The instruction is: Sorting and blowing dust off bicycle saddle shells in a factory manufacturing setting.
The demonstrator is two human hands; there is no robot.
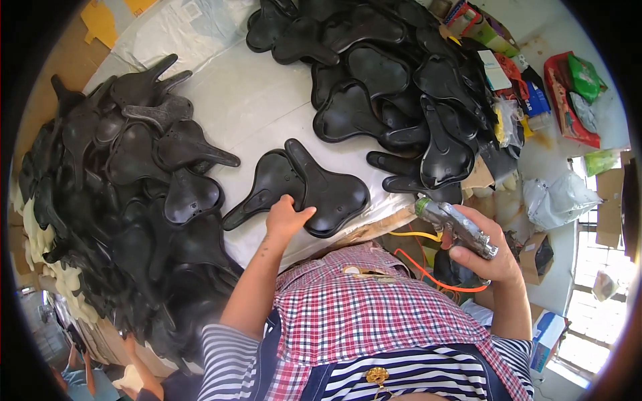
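Two black bicycle saddles lie overlapped on the pale sheet in front of me. The left saddle [268, 179] points its nose toward the lower left; the right saddle [338, 197] has its nose pointing away from me. My left hand [287, 217] is at the near edge where they meet, its thumb against the right saddle and its fingertips partly hidden; it seems to grip that saddle. In my right hand [491, 250], fingers wrapped round it, is a grey metal spray gun [455, 224] with a green-tinged nozzle, tilted toward the upper left.
Black saddles form a large left heap [127, 194] and another pile [394, 73] at the far right. An orange hose [435, 275] loops below the spray gun. Bags and boxes [575, 100] line the right side. Another person's arm [137, 364] shows at lower left.
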